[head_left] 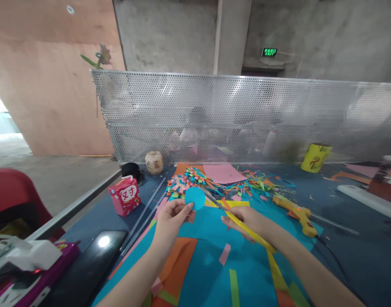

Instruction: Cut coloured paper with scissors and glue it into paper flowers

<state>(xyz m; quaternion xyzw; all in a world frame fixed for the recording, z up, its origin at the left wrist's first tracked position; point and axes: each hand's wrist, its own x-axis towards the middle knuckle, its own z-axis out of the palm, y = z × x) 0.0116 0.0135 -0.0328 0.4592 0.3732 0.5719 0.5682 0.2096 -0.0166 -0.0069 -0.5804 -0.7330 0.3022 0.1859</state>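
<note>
Between thumb and fingers, my left hand (175, 215) pinches a round blue paper disc (195, 198) by its lower left edge. My right hand (246, 219) grips yellow-handled scissors (236, 220), whose metal blades point up and left toward the disc. The blade tips are close to the disc's right side; I cannot tell whether they touch it. Both hands are above a large blue paper sheet (211, 273). Behind the disc lies a heap of curled, multicoloured paper pieces (184, 181).
A yellow glue gun (296, 213) lies at right, its cord trailing forward. A pink box (125, 195), a black phone (89, 264) and a purple power strip (29, 281) are at left. A yellow roll (315, 157) stands before the perforated metal screen (214, 119). Paper strips (262, 181) litter the back.
</note>
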